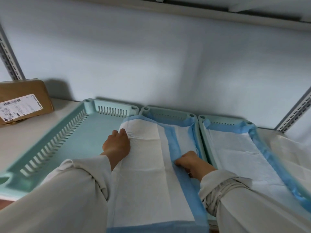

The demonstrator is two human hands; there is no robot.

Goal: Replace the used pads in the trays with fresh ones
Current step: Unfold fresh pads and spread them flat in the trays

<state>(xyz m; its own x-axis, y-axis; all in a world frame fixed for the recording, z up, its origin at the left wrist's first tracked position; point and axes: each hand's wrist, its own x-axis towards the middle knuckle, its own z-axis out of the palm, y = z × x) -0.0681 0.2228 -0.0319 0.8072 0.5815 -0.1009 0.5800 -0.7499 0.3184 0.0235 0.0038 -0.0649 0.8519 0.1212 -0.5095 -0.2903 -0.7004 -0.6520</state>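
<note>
On a white shelf (67, 105) by the wall, the left hand (117, 145) lies flat on a pad (148, 158) across two trays (107, 105). The right hand (190, 163) pinches its blue edge. A pull could bunch it crooked.

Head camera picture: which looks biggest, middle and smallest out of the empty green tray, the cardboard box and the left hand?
1. Empty green tray, by far the largest.
2. Cardboard box, partly cut off at the picture's edge.
3. Left hand, the smallest.
The box sits farther from the camera than the hand, so those two are less certain.
</note>
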